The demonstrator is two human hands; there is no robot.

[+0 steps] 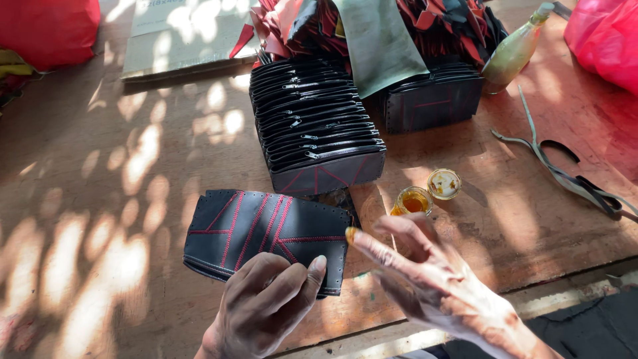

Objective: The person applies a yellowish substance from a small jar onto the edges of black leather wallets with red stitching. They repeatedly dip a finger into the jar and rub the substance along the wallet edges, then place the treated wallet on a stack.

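We see a black leather panel (266, 234) crossed by red stitched lines. Behind it, the stack of panels (312, 126) is black with silver zippers. Right of the panel sits 1 small jar (413, 201) of amber glue; our right hand's (438, 286) fingertip is smeared yellow.

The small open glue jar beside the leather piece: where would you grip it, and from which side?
Probably by its round side wall, from above and the near side. The glue jar stands upright and open with amber liquid inside, so a pinch below the rim keeps it level. Its lid lies close behind, crowding that side.
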